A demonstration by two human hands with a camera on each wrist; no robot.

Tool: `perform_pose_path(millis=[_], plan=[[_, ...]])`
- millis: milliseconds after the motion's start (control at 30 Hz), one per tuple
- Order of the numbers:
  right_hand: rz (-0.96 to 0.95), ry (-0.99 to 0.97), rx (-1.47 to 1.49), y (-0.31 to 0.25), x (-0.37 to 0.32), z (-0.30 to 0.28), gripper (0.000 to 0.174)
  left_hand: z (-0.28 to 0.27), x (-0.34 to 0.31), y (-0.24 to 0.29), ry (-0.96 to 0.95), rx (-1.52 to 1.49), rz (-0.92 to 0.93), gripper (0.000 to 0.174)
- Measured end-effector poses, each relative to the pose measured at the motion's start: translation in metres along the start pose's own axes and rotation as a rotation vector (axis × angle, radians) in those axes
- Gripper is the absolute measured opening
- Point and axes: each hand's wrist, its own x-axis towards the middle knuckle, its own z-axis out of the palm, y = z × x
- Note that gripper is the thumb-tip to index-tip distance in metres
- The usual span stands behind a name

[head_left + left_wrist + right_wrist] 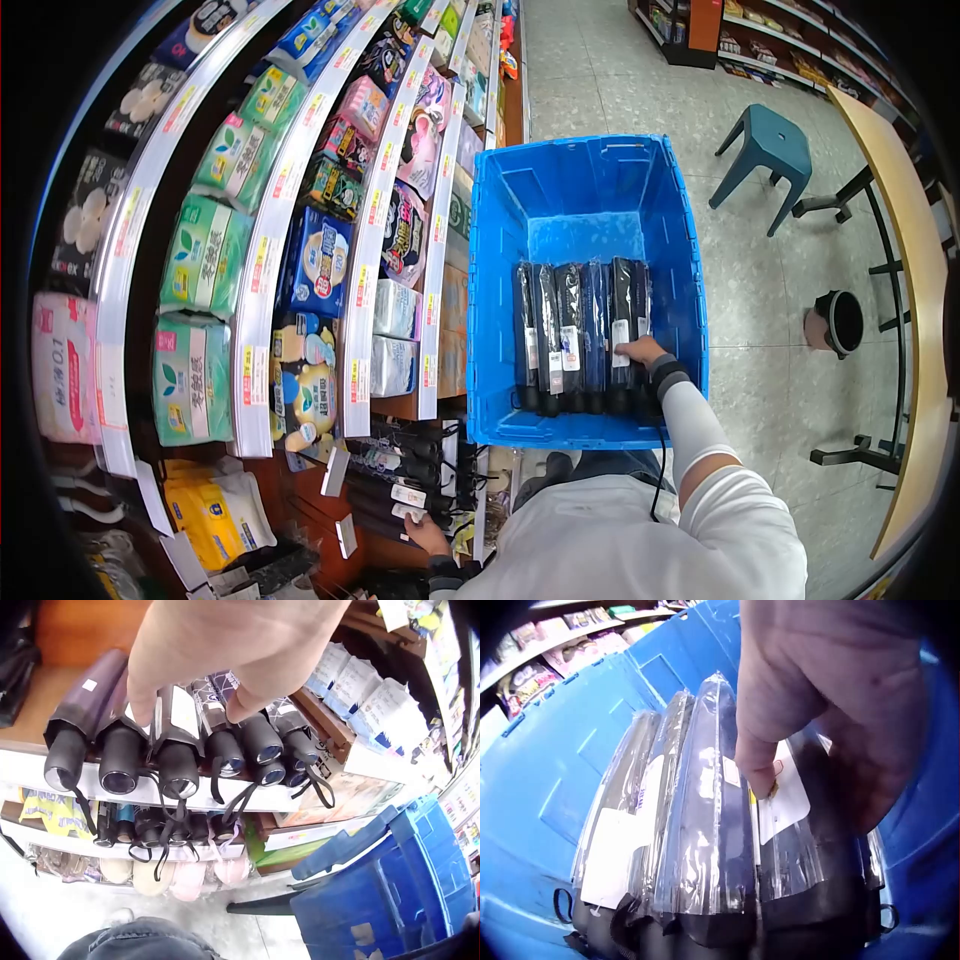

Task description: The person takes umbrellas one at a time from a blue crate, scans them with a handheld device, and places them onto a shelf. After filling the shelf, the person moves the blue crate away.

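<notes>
Inside the blue crate (487, 300), several dark folding umbrellas (570, 350) in clear sleeves lie side by side. My right hand (642, 350) grips one near the crate's right side; in the right wrist view its fingertips (763, 780) press beside the white tag and the hand (832, 697) wraps over the sleeve. At the low shelf, my left hand (428, 535) is at white-tagged umbrellas. The left wrist view shows this hand (232, 645) over a row of umbrellas (180, 742), thumb and fingers spread across the middle ones, touching them; a firm hold is not visible.
Shelves of packaged goods (200, 250) run along the left. A green stool (775, 135), a small bin (835, 322) and a wooden table edge (900, 250) stand to the right on the tiled floor (750, 260). More umbrellas (150, 825) lie on a lower shelf.
</notes>
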Motion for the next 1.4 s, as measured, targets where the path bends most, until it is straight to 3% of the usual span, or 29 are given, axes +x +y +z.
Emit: perform_pose_path(millis=[33, 100, 300, 500, 600, 700, 767, 833, 867, 933, 967, 1033, 1100, 1167, 1300, 1400], plan=[[-0.002, 0.004, -0.011, -0.011, -0.010, -0.005, 0.045, 0.000, -0.006, 0.013, 0.000, -0.007, -0.010, 0.047], [0.141, -0.054, -0.014, -0.054, -0.051, -0.017, 0.032, 0.000, -0.015, 0.026, 0.066, -0.028, 0.144, 0.041], [0.059, -0.254, 0.260, -0.079, -0.089, -0.030, 0.028, 0.001, -0.025, 0.034, 0.083, -0.115, 0.239, 0.033], [-0.086, -0.400, 0.388, -0.100, -0.174, -0.016, 0.029, 0.007, -0.049, 0.079, -0.167, -0.343, 0.358, 0.033], [-0.142, -0.442, 0.268, -0.107, -0.222, 0.003, 0.034, 0.012, -0.059, 0.106, -0.309, -0.378, 0.440, 0.033], [-0.163, -0.540, 0.154, -0.102, -0.251, 0.026, 0.036, 0.018, -0.062, 0.118, -0.623, -0.421, 0.443, 0.030], [-0.202, -0.567, 0.046, -0.098, -0.270, 0.046, 0.038, 0.021, -0.066, 0.125, -0.884, -0.487, 0.346, 0.030], [-0.238, -0.582, -0.049, -0.094, -0.292, 0.067, 0.041, 0.014, -0.074, 0.141, -1.170, -0.662, 0.094, 0.032], [-0.266, -0.582, -0.167, -0.094, -0.307, 0.077, 0.041, 0.012, -0.075, 0.140, -1.144, -0.673, 0.092, 0.032], [-0.377, -0.647, -0.299, -0.088, -0.327, 0.099, 0.043, 0.008, -0.076, 0.137, -1.422, -0.721, -0.139, 0.036], [-0.413, -0.610, -0.433, -0.073, -0.322, 0.108, 0.049, 0.004, -0.076, 0.135, -1.407, -0.734, -0.145, 0.036], [-0.504, -0.592, -0.601, -0.067, -0.337, 0.130, 0.055, -0.007, -0.074, 0.133, -1.496, -0.781, -0.338, 0.036], [-0.578, -0.579, -0.724, -0.058, -0.342, 0.156, 0.056, -0.017, -0.068, 0.122, -1.485, -0.817, -0.371, 0.035], [-0.624, -0.563, -0.887, -0.051, -0.346, 0.176, 0.056, -0.023, -0.058, 0.106, -1.413, -0.906, -0.563, 0.028], [-0.688, -0.707, -0.942, -0.044, -0.348, 0.218, 0.050, -0.029, -0.047, 0.076, -1.287, -1.024, -0.647, 0.030], [-0.751, -0.684, -1.036, -0.045, -0.351, 0.242, 0.052, -0.038, -0.038, 0.068, -1.179, -1.100, -0.699, 0.029]])
